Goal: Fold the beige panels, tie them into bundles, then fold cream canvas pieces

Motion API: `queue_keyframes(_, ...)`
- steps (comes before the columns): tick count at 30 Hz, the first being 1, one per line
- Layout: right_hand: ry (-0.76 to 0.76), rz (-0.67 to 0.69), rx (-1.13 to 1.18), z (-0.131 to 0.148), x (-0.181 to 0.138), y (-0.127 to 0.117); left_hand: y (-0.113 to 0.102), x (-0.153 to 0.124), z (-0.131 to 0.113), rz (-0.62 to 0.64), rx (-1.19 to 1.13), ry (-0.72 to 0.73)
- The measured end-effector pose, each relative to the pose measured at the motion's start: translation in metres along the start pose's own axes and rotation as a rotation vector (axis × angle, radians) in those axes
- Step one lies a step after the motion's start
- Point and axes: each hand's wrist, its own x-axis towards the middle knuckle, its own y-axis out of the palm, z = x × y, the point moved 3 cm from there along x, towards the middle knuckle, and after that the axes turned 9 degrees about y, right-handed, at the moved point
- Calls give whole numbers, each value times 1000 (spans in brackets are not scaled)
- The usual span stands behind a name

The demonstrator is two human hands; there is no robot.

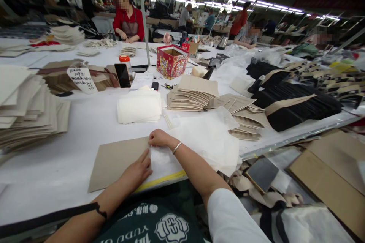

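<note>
A flat grey-brown card sheet [114, 161] lies on the white table [71, 148] in front of me. My left hand [137, 171] rests flat on the card's right edge, fingers stretched out. My right hand [158, 138] is curled at the card's upper right corner, fingertips pinching the edge where thin white tissue paper [208, 140] meets the card. A silver bangle sits on my right wrist.
Stacks of folded card pieces [191, 97], a pile of white tissue [139, 108], a tall card stack [25, 110] at left, a red patterned box [172, 60], a phone [122, 75], black pieces [296, 102] at right. Other people work across the table.
</note>
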Motion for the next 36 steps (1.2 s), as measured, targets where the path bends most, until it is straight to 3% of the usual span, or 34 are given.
queue_keyframes(9, 27, -50, 3, 1, 10, -10, -9, 3, -4, 62, 17, -4)
queue_keyframes(19, 40, -55, -37, 4, 15, -9, -9, 4, -2, 48, -5, 4)
queue_keyframes(24, 86, -167, -110, 10, 10, -12, -13, 5, -2, 6, -62, 46)
queue_keyframes(27, 121, -331, -125, 7, -9, -8, -25, -10, 12, -154, -212, 151)
queue_keyframes(29, 70, -481, -107, 3, -31, 4, -32, -35, 33, -386, -258, 134)
queue_keyframes(32, -126, -669, -118, -1, -74, 39, -30, -86, 65, -740, -65, 83)
queue_keyframes(34, -250, -704, -175, 1, -99, 71, -15, -115, 75, -808, 119, 129)
queue_keyframes(36, -355, -680, -246, 6, -116, 100, 6, -133, 76, -769, 254, 183)
